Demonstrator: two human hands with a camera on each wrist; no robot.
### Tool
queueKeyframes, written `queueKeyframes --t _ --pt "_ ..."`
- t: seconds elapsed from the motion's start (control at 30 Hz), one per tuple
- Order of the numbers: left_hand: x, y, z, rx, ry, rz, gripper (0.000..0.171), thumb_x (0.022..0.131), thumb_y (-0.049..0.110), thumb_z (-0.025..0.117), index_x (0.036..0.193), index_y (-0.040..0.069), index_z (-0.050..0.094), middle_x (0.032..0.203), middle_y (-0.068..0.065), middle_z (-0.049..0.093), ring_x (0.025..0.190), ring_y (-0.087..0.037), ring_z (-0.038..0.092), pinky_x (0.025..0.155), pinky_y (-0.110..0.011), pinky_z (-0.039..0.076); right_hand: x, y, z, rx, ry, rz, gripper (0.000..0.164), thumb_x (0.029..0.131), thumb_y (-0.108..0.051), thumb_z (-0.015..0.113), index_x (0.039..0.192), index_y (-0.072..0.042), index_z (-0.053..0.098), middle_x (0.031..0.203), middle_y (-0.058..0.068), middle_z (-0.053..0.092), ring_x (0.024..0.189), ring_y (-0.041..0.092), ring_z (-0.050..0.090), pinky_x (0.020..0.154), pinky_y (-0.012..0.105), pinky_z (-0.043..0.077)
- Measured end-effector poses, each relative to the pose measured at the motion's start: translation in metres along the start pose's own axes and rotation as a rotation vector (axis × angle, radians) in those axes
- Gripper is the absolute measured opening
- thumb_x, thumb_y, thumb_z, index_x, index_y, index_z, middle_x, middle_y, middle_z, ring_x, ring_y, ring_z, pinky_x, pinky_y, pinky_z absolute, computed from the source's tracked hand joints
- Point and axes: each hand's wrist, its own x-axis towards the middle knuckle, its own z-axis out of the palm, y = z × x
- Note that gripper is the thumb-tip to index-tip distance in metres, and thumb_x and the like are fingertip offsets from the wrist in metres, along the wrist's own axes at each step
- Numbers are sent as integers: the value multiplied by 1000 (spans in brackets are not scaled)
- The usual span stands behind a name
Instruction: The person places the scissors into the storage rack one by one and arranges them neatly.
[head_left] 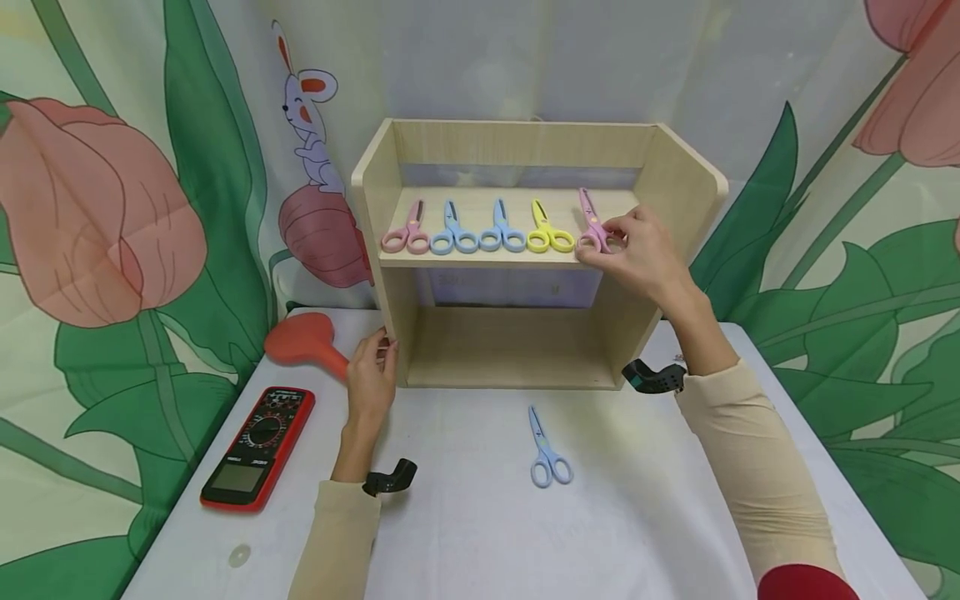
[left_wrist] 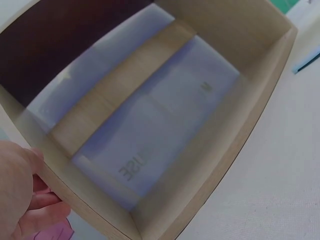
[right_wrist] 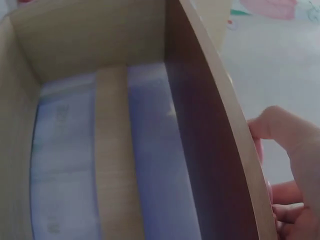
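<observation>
My right hand (head_left: pixel 640 250) is at the right end of the upper shelf, its fingers and thumb on the handle loops of purple-pink scissors (head_left: pixel 590 215). Those scissors point toward the back; in the right wrist view the shelf's front edge hides most of them. In the same row lie yellow scissors (head_left: pixel 546 227), two blue pairs (head_left: pixel 501 227) and a pink pair (head_left: pixel 408 228). Low on the left, my left hand (head_left: pixel 371 379) touches the outer side of the wooden shelf unit (head_left: pixel 517 382), fingertips by its front edge. Another blue pair of scissors (head_left: pixel 547 450) lies on the table before the unit.
A red, round-headed object (head_left: pixel 302 338) with a handle lies left of the unit, partly behind my left hand. In front of it is a red and black multimeter (head_left: pixel 258 448). A small round disc (head_left: pixel 239 556) sits near the table's front left. Printed curtains hang behind.
</observation>
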Motion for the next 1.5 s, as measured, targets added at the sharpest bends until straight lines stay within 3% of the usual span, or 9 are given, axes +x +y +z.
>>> queueKeyframes --t 0.23,0.43,0.6,0.73,0.87,1.07,1.2,1.5 --pt "0 -1 1 -1 -8 -9 33 98 12 64 127 -3 61 109 -23 67 94 -35 71 79 -45 63 10 4 -10 2 -152 37 69 87 -52 70 126 5 64 114 20 51 103 30 43 71 36 33" --pt "0 0 1 -2 1 -2 33 98 11 65 127 -3 61 110 -24 67 93 -36 71 78 -47 63 8 3 -13 0 -181 59 83 85 -60 69 138 2 56 125 21 50 109 32 44 78 41 40" --pt "-1 -1 2 -1 1 1 32 98 11 65 126 -4 62 109 -24 67 93 -36 71 77 -46 63 -6 1 -11 34 -51 51 87 83 -57 73 145 -2 49 133 21 48 104 33 47 79 42 42" --pt "-1 0 2 -7 2 0 32 97 10 66 126 -4 62 109 -24 67 93 -36 71 78 -46 63 -27 -1 -2 77 125 -46 78 80 -42 81 141 -3 52 127 20 51 99 32 48 77 38 40" --pt "0 1 1 -12 -5 1 32 97 9 65 127 -3 62 109 -24 66 93 -36 71 78 -47 63 -54 -2 14 96 218 -169 75 76 -27 87 139 -3 54 123 21 52 104 32 51 85 39 43" --pt "0 1 1 -2 -16 -29 34 98 13 64 129 0 61 111 -22 66 96 -35 70 81 -47 63 -97 12 55 66 181 -258 78 71 -27 91 135 2 56 121 21 54 108 33 52 87 44 48" --pt "-1 1 1 -1 -24 -38 34 99 14 64 130 0 61 112 -22 66 96 -35 70 82 -46 63 -128 25 86 26 83 -225 78 73 -35 89 135 0 56 122 16 55 113 31 53 90 48 52" --pt "-1 2 1 -11 -24 -47 35 99 15 64 130 0 61 113 -22 66 97 -35 70 83 -47 62 -187 42 144 -30 -111 -144 75 75 -47 84 130 -3 61 119 10 61 104 27 61 85 44 56"
